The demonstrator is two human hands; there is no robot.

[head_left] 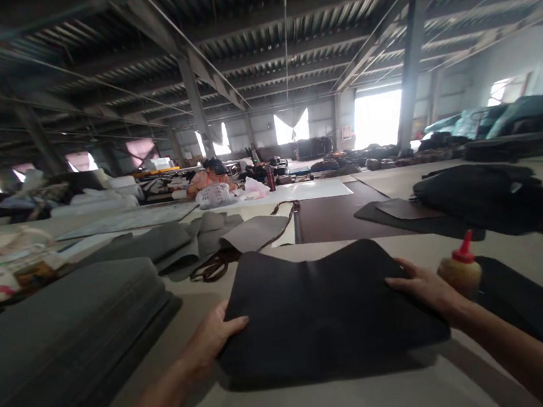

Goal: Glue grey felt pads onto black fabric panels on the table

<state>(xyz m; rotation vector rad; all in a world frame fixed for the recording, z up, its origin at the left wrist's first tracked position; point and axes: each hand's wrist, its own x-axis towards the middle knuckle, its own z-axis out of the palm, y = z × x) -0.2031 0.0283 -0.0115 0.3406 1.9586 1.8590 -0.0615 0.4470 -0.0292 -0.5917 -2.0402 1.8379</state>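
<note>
A wide black sheet (pixel 315 317), rounded at its corners and dipped along its far edge, is held between my two hands above the pale table. My left hand (pixel 220 328) grips its left edge, thumb on top and the other fingers mostly hidden beneath. On the opposite edge, my right hand (pixel 423 287) pinches the sheet the same way. Just beyond my right wrist stands a squeeze bottle (pixel 460 269) with a red nozzle and yellowish contents. The sheet's exact material I cannot tell.
A thick stack of dark grey sheets (pixel 70 334) lies at the left. Grey pieces (pixel 255 230) and brown straps (pixel 213 268) lie ahead. At the right are a black bundle (pixel 478 194) and a dark panel (pixel 536 303). Another person (pixel 211 176) is across the table, behind plastic bags (pixel 216 196).
</note>
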